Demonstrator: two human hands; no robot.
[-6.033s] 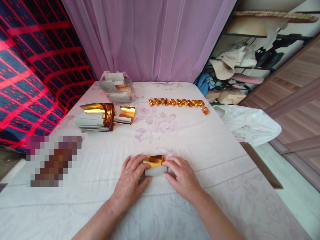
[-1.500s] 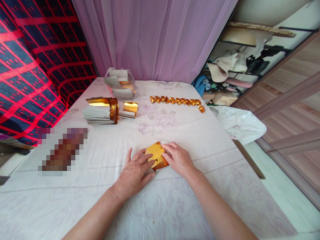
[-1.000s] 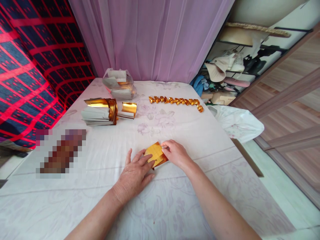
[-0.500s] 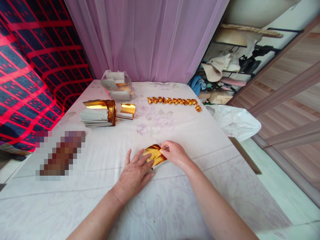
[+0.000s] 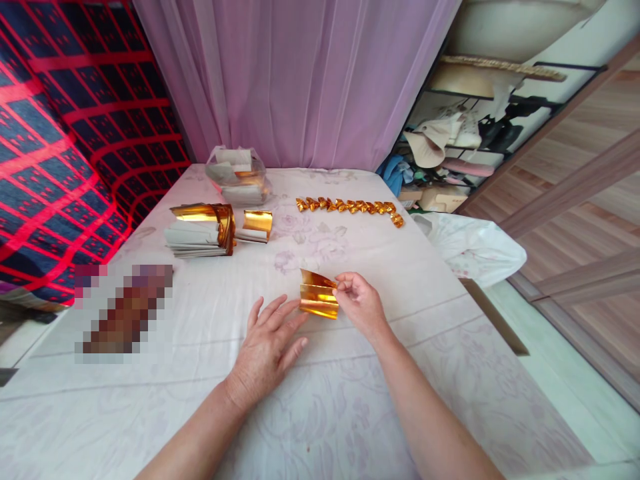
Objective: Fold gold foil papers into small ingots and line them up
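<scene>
No writing is readable. The right hand (image 5: pixel 359 303) pinches a gold foil (image 5: pixel 319 301) lifted just above the bed (image 5: pixel 400 280). The left hand (image 5: pixel 267 347) lies open and flat beside it. A clear bag (image 5: pixel 239 175) holds paper slips.

Open cloth (image 5: pixel 380 253) ahead of right hand (image 5: pixel 361 305) up to row of gold folded pieces (image 5: pixel 350 207); stack of gold sheets (image 5: pixel 200 230) and plastic bag (image 5: pixel 239 175) blocking far left.

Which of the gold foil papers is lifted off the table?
The creased gold foil sheet pinched by the right hand. The stack of gold papers and the row of folded gold pieces lie on the cloth.
</scene>
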